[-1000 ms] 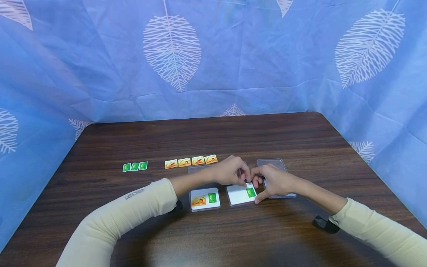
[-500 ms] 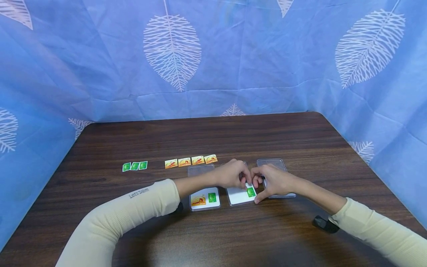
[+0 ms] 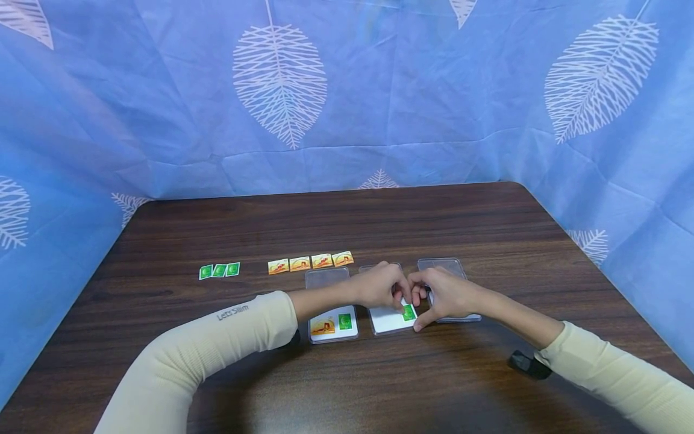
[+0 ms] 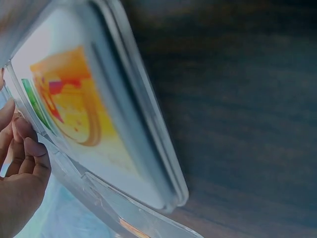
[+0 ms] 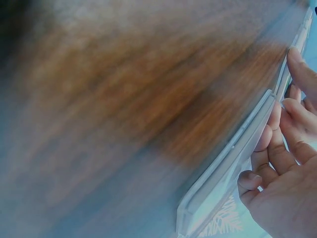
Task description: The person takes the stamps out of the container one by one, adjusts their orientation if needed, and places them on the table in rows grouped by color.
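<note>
In the head view, my left hand [image 3: 379, 286] has bent fingers touching a small green sticker [image 3: 409, 313] on the white card of the middle clear plastic case [image 3: 386, 322]. Its fingertips cover the sticker's upper left part, so whether they pinch or only press is unclear. My right hand [image 3: 447, 295] grips the right edge of this case, thumb in front and fingers behind. Beneath the left forearm lies another case [image 3: 331, 337], bearing an orange sticker [image 3: 322, 327] and a green one. In the left wrist view, the orange sticker [image 4: 72, 99] shows close up.
Toward the back left lie several green stickers [image 3: 219, 270] in a row, and several orange stickers [image 3: 300, 264] right of them. Clear lids [image 3: 328, 276] stand open behind the cases. A third case [image 3: 461, 319] is partly under my right hand. A blue leaf-patterned cloth [image 3: 347, 90] hangs behind the table.
My left hand has shifted slightly right and toward me, so its fingertips cover more of the green sticker on the middle case. My right hand stays still.
</note>
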The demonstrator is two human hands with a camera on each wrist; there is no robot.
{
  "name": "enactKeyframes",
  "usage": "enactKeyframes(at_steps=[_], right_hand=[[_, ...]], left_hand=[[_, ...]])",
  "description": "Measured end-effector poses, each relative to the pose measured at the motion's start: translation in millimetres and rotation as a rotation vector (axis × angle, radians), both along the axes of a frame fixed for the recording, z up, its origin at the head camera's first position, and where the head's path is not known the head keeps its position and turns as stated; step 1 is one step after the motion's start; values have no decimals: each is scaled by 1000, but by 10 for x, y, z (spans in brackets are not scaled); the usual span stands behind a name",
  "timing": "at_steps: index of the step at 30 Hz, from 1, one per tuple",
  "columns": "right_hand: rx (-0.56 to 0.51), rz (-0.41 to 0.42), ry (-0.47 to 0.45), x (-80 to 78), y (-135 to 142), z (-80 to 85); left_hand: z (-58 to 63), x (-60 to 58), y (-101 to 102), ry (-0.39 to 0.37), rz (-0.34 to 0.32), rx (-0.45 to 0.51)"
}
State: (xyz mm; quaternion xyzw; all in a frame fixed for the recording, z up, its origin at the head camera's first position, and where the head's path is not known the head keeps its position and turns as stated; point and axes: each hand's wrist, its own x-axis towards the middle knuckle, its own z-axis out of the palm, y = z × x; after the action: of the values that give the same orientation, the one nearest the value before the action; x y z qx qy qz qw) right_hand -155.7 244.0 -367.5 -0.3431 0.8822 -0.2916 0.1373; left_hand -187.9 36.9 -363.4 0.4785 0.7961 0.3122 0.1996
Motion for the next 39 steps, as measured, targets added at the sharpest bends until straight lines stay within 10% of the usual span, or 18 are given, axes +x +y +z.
enactKeyframes(at_steps=[39], right_hand=[[1,-7,0,3,0,0]], left_hand=[[-57,15,30,34,22,-1]])
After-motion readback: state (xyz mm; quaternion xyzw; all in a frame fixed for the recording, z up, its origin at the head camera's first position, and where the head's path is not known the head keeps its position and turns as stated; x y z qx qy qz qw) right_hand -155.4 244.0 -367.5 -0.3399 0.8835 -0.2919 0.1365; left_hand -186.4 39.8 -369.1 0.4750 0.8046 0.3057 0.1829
